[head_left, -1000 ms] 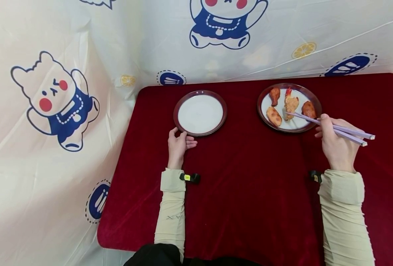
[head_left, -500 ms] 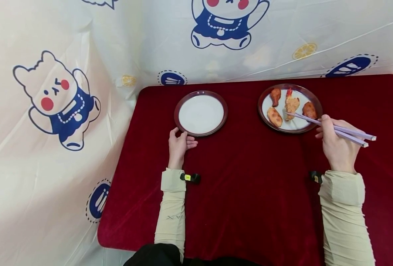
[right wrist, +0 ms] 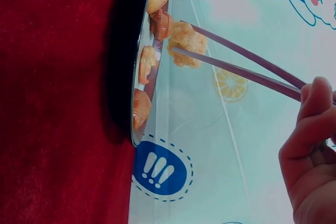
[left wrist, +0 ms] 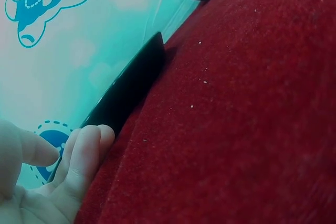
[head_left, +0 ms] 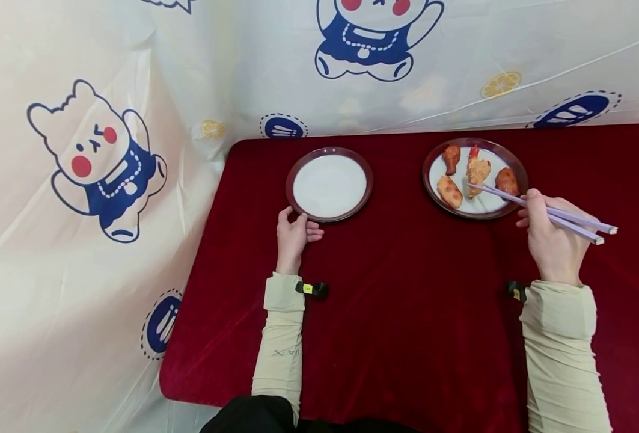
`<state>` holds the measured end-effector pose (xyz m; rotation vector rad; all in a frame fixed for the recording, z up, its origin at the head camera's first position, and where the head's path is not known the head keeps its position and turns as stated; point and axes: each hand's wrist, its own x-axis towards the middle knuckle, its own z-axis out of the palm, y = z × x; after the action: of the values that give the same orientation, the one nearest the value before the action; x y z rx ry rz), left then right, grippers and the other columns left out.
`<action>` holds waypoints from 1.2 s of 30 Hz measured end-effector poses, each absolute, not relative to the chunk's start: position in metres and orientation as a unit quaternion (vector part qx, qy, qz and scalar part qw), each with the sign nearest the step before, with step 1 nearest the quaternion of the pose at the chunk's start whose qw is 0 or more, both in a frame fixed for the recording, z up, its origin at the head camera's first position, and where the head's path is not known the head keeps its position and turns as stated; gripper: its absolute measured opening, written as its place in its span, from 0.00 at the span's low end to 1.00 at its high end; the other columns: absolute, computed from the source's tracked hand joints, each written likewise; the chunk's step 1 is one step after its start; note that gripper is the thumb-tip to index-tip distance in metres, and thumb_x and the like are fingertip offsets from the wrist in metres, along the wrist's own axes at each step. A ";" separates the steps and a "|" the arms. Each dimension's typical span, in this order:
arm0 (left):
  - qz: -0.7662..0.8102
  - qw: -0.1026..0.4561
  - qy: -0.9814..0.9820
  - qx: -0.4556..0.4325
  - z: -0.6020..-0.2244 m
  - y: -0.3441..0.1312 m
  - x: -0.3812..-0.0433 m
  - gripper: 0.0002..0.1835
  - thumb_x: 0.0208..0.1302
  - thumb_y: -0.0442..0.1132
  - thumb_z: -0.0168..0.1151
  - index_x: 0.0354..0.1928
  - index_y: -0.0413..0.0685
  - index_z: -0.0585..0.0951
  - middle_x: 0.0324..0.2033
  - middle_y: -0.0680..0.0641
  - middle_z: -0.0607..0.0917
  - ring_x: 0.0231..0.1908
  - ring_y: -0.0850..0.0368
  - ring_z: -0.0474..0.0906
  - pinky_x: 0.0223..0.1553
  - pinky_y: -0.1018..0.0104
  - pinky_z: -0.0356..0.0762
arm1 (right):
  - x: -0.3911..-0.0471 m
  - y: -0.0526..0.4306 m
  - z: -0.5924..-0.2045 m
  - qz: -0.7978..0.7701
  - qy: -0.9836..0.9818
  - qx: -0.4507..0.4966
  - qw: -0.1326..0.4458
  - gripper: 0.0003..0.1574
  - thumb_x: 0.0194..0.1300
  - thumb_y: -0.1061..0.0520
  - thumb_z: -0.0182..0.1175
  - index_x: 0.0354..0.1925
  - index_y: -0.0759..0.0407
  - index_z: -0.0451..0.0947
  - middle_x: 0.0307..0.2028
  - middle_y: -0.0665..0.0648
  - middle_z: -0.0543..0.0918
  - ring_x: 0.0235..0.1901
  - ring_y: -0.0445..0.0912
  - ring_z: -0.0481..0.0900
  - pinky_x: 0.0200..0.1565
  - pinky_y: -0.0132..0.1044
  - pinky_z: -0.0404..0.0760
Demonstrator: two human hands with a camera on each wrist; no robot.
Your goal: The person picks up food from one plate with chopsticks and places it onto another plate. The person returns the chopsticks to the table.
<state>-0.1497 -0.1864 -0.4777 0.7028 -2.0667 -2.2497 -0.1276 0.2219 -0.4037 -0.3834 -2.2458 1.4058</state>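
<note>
My left hand [head_left: 292, 237] holds the near-left rim of a brown-rimmed white plate [head_left: 327, 186], its thumb at the edge and the fingers [left wrist: 86, 148] against the plate's side. My right hand [head_left: 557, 240] grips a pair of lilac chopsticks [head_left: 549, 211] that reach over a second brown-rimmed plate [head_left: 433, 186]. In the right wrist view their tips pinch a battered golden chunk of fried food [right wrist: 187, 44], raised off that plate. On it lie a drumstick [head_left: 451, 157], a flat browned piece [head_left: 449, 192], a glazed brown piece [head_left: 507, 181] and a red-tailed fried shrimp [head_left: 474, 151], partly covered by the chunk.
A dark red velvet cloth [head_left: 395, 313] covers the table under both plates. Behind it and at the left hangs a white curtain [head_left: 200, 72] printed with cartoon figures. Black wrist cameras [head_left: 314, 290] sit at the cuffs.
The head view has shifted slightly, carrying the whole scene a little to the right. Both hands, the chopsticks and the plates keep their places relative to one another.
</note>
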 end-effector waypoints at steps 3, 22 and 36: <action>-0.713 0.011 -0.665 0.222 -0.479 -0.186 -0.149 0.30 0.73 0.38 0.48 0.73 0.47 0.52 0.25 0.46 0.83 0.22 0.57 0.85 0.31 0.62 0.88 | -0.128 0.221 -0.404 0.515 -0.813 -0.136 0.233 0.19 0.66 0.45 0.59 0.34 0.57 0.88 0.16 0.31 0.78 0.17 0.26 0.76 0.21 0.20 0.70; -0.706 0.024 -0.676 0.209 -0.482 -0.187 -0.147 0.29 0.73 0.38 0.47 0.72 0.46 0.53 0.26 0.44 0.82 0.22 0.57 0.84 0.30 0.63 0.88 | -0.126 0.209 -0.401 0.545 -0.796 -0.113 0.239 0.17 0.66 0.50 0.60 0.32 0.60 0.87 0.16 0.34 0.79 0.16 0.28 0.76 0.19 0.22 0.67; -0.692 0.025 -0.689 0.215 -0.479 -0.185 -0.146 0.30 0.73 0.39 0.47 0.73 0.46 0.54 0.26 0.45 0.83 0.22 0.57 0.85 0.31 0.62 0.88 | -0.141 0.184 -0.399 0.629 -0.747 -0.082 0.198 0.13 0.65 0.53 0.62 0.33 0.62 0.86 0.18 0.42 0.82 0.15 0.34 0.78 0.20 0.19 0.76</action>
<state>-0.1464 -0.1851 -0.4791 0.6650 -2.1294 -2.1401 -0.1409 0.1844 -0.3991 -0.2290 -2.0914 1.7609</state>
